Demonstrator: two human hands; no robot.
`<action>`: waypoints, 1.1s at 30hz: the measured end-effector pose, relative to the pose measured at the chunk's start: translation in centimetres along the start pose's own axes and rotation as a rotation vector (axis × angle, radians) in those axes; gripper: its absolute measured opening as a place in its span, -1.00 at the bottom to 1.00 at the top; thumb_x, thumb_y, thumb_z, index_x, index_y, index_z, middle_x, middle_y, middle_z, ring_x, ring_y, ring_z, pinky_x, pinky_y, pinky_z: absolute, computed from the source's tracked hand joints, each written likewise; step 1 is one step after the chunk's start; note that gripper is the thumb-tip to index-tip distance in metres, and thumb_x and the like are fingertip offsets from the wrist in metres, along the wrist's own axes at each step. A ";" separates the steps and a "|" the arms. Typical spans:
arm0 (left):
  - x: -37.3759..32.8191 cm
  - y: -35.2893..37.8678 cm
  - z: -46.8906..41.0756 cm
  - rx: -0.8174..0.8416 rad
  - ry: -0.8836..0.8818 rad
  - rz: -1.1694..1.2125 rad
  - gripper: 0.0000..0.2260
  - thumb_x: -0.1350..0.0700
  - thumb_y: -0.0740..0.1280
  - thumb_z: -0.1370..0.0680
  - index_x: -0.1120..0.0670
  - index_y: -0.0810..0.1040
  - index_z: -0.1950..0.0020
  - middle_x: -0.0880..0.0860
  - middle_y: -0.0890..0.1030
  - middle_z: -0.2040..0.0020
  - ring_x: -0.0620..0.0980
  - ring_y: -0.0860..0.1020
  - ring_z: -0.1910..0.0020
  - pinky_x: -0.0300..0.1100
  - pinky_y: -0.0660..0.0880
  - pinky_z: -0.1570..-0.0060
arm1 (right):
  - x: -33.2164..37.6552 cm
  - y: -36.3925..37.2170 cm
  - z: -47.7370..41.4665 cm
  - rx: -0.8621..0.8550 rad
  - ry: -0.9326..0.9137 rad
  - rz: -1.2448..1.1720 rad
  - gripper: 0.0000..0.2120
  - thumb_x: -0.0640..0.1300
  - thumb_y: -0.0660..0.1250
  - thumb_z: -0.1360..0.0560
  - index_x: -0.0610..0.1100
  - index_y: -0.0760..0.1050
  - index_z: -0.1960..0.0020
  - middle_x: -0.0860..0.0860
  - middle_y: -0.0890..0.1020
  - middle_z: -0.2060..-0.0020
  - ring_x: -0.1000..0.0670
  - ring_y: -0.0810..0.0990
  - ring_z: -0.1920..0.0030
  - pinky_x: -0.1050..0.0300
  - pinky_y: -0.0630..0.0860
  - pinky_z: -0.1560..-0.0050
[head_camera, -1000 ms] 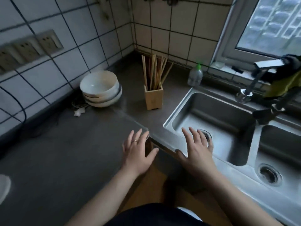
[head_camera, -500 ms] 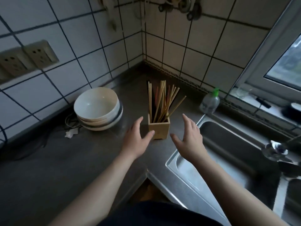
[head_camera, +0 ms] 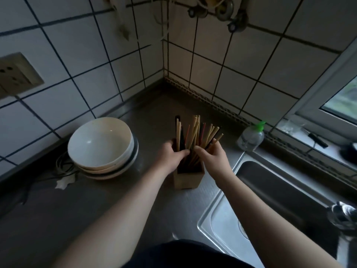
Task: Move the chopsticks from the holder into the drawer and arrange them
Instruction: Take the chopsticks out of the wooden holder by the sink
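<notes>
A square wooden holder [head_camera: 188, 179] stands on the grey counter near the corner, filled with several chopsticks [head_camera: 196, 132], mostly pale wood with a few dark and red ones. My left hand [head_camera: 170, 155] wraps the bundle from the left, just above the holder's rim. My right hand [head_camera: 214, 157] closes on the same bundle from the right. The lower parts of the chopsticks are hidden by my fingers and the holder. The drawer is out of view.
Stacked white bowls [head_camera: 101, 146] sit left of the holder, with a cable behind them. A clear bottle with a green cap [head_camera: 251, 137] stands at the right by the window sill. The steel sink [head_camera: 270, 200] lies to the right. Tiled walls close the corner.
Both hands have moved forward from beside the holder and closed around the chopsticks. My view has moved nearer to the corner.
</notes>
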State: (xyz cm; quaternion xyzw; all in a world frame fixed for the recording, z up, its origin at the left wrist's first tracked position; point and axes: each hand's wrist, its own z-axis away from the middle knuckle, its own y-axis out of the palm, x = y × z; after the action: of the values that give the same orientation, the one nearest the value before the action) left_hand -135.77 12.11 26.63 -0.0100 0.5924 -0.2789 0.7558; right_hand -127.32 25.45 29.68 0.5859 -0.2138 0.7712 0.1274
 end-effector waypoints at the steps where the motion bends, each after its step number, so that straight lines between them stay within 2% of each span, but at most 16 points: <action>1: -0.1 0.1 -0.4 0.007 0.002 0.033 -0.72 -0.03 0.49 -0.45 -0.09 0.54 -0.12 -0.21 0.57 0.12 -0.09 0.57 0.01 -0.34 0.39 0.24 | 0.1 0.3 -0.5 -0.017 0.007 -0.024 -0.72 -0.07 0.41 -0.47 0.00 0.48 -0.16 0.08 0.66 0.02 0.11 0.65 -0.02 0.16 0.59 -0.05; 3: -0.1 0.4 -1.0 0.027 0.000 0.107 -0.76 0.01 0.51 -0.44 -0.09 0.54 -0.04 -0.11 0.62 0.07 -0.04 0.59 -0.03 -0.20 0.53 0.08 | 0.3 0.8 -1.3 -0.042 0.010 -0.053 -0.80 -0.08 0.42 -0.46 -0.03 0.53 -0.08 0.04 0.69 0.07 0.09 0.67 0.03 0.08 0.61 -0.06; 5: -0.2 0.8 -1.2 0.041 -0.008 0.151 -0.75 0.03 0.50 -0.45 -0.04 0.56 -0.08 -0.01 0.64 -0.01 0.04 0.61 -0.08 -0.03 0.55 -0.11 | 0.5 1.3 -1.9 -0.056 0.001 -0.069 -0.82 -0.11 0.43 -0.45 -0.08 0.55 -0.04 -0.01 0.70 0.09 0.04 0.69 0.04 0.00 0.62 -0.07; 7: -0.2 1.0 -1.4 0.039 -0.011 0.152 -0.71 0.03 0.47 -0.48 0.07 0.59 -0.15 0.06 0.66 -0.04 0.06 0.62 -0.08 0.02 0.55 -0.13 | 0.5 1.5 -2.5 -0.071 -0.004 -0.071 -0.83 -0.13 0.43 -0.45 -0.09 0.57 -0.03 -0.01 0.70 0.10 0.03 0.68 0.05 -0.02 0.62 -0.07; 8: 0.0 1.1 -1.5 0.034 -0.001 0.134 -0.73 0.02 0.45 -0.49 0.08 0.61 -0.15 0.07 0.67 -0.02 0.05 0.63 -0.04 -0.01 0.57 -0.09 | 0.4 1.5 -2.7 -0.073 -0.005 -0.065 -0.83 -0.13 0.43 -0.45 -0.08 0.58 -0.04 0.00 0.70 0.10 0.05 0.68 0.06 0.00 0.62 -0.07; 10: 0.1 1.1 -1.4 0.013 0.016 0.102 -0.85 0.00 0.42 -0.52 0.03 0.62 -0.03 0.00 0.67 0.12 -0.05 0.63 0.10 -0.28 0.57 0.14 | 0.3 1.6 -2.9 -0.071 -0.015 -0.051 -0.85 -0.10 0.44 -0.45 -0.06 0.61 -0.01 0.02 0.70 0.12 0.09 0.68 0.08 0.03 0.62 -0.04; 12: 0.0 1.1 -1.1 -0.017 0.019 0.086 -0.92 -0.01 0.39 -0.54 -0.05 0.58 0.13 -0.12 0.62 0.24 -0.21 0.57 0.24 -0.51 0.40 0.42 | 0.0 1.5 -2.7 -0.080 -0.053 -0.056 -0.95 -0.09 0.43 -0.46 0.00 0.63 0.08 0.04 0.71 0.18 0.13 0.68 0.14 0.08 0.63 0.02; 14: -0.1 1.2 -0.9 -0.074 0.041 0.050 -0.83 -0.03 0.37 -0.55 -0.04 0.55 0.22 -0.12 0.58 0.32 -0.23 0.53 0.33 -0.48 0.35 0.49 | -0.2 1.5 -2.3 -0.114 -0.077 -0.053 -0.92 -0.06 0.39 -0.49 0.03 0.62 0.17 0.07 0.70 0.24 0.16 0.67 0.20 0.12 0.61 0.10; 17: -0.3 1.5 -0.4 -0.114 0.037 0.019 -0.75 -0.07 0.33 -0.57 0.08 0.57 0.16 -0.05 0.57 0.34 -0.09 0.57 0.33 -0.31 0.43 0.40 | -0.5 1.2 -1.8 -0.150 -0.060 -0.071 -0.82 -0.02 0.30 -0.55 -0.02 0.60 0.18 0.05 0.68 0.26 0.14 0.66 0.23 0.18 0.58 0.18; 19: -0.3 1.7 -0.2 -0.126 0.028 0.029 -0.75 -0.08 0.30 -0.59 0.06 0.53 0.18 -0.08 0.53 0.39 -0.18 0.54 0.43 -0.41 0.34 0.51 | -0.6 1.0 -1.5 -0.158 -0.032 -0.103 -0.79 -0.01 0.27 -0.57 -0.04 0.59 0.18 0.06 0.67 0.29 0.17 0.65 0.26 0.22 0.54 0.21; 21: -0.4 1.9 0.1 -0.149 0.015 0.045 -0.69 -0.09 0.29 -0.59 0.04 0.49 0.28 -0.08 0.50 0.51 -0.26 0.50 0.53 -0.46 0.27 0.60 | -0.5 1.0 -1.3 -0.172 -0.009 -0.144 -0.77 -0.01 0.25 -0.58 -0.06 0.58 0.17 0.06 0.68 0.28 0.14 0.66 0.23 0.17 0.56 0.17; 23: -0.7 2.1 0.5 -0.169 0.010 0.078 -0.66 -0.10 0.28 -0.59 0.01 0.47 0.34 -0.16 0.49 0.58 -0.29 0.47 0.58 -0.45 0.26 0.63 | -0.3 0.9 -1.0 -0.194 0.001 -0.192 -0.77 0.00 0.24 -0.59 -0.07 0.59 0.13 0.03 0.69 0.23 0.08 0.67 0.17 0.14 0.57 0.14; 25: -1.1 2.1 0.8 -0.181 0.009 0.102 -0.67 -0.06 0.26 -0.61 -0.03 0.47 0.35 -0.22 0.48 0.59 -0.30 0.46 0.59 -0.46 0.26 0.62 | -0.1 0.8 -0.7 -0.221 -0.009 -0.229 -0.78 0.00 0.23 -0.59 -0.06 0.60 0.08 0.05 0.69 0.23 0.13 0.67 0.20 0.21 0.54 0.20; 28: -1.5 1.9 1.2 -0.196 0.023 0.125 -0.69 -0.04 0.25 -0.62 -0.05 0.49 0.31 -0.14 0.49 0.57 -0.31 0.47 0.57 -0.47 0.28 0.60 | 0.4 0.4 -0.5 -0.257 -0.042 -0.284 -0.81 -0.04 0.23 -0.60 -0.02 0.61 0.06 0.12 0.69 0.25 0.20 0.65 0.22 0.32 0.52 0.26; 30: -1.8 1.8 1.4 -0.205 0.039 0.146 -0.74 -0.02 0.24 -0.63 0.00 0.53 0.22 -0.10 0.50 0.47 -0.27 0.50 0.53 -0.46 0.31 0.57 | 0.9 0.1 -0.4 -0.280 -0.059 -0.303 -0.81 -0.07 0.21 -0.60 -0.04 0.61 -0.01 0.10 0.70 0.19 0.20 0.66 0.19 0.33 0.53 0.25; 33: -2.5 1.5 1.6 -0.217 0.062 0.142 -0.73 0.01 0.22 -0.64 0.21 0.53 -0.06 -0.06 0.51 0.31 -0.15 0.54 0.35 -0.43 0.39 0.45 | 1.5 -0.3 -0.2 -0.292 -0.073 -0.354 -0.77 -0.10 0.18 -0.62 -0.12 0.59 -0.11 0.03 0.71 0.04 0.13 0.67 0.03 0.23 0.56 0.07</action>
State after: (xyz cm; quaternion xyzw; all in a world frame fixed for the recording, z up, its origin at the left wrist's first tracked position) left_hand -134.03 13.95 28.82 -0.0412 0.6414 -0.1591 0.7494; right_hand -127.77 25.69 31.14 0.6171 -0.2215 0.6761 0.3363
